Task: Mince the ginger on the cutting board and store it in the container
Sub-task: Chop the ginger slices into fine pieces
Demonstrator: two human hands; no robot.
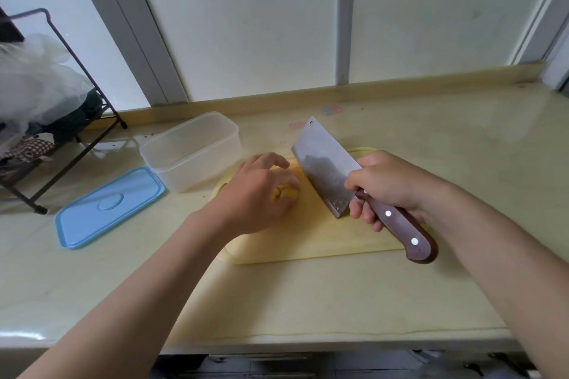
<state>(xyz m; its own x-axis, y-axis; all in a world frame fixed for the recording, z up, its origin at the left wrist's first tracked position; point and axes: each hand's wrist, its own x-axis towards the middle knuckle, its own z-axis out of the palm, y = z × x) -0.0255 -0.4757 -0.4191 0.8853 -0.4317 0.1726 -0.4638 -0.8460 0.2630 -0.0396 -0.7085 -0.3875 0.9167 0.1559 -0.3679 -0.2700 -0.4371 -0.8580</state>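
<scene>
While the left hand (255, 194) curls its fingers over the knobbly yellow ginger (284, 194) on the smooth, pale cutting board (308, 243), the right hand (388, 184) wraps tightly round the riveted wooden handle of a broad steel cleaver (323, 166), tilted just right of those fingers. Beyond the knuckles stands a clear plastic container (191, 151), with its flat blue lid (107, 206) beside it.
</scene>
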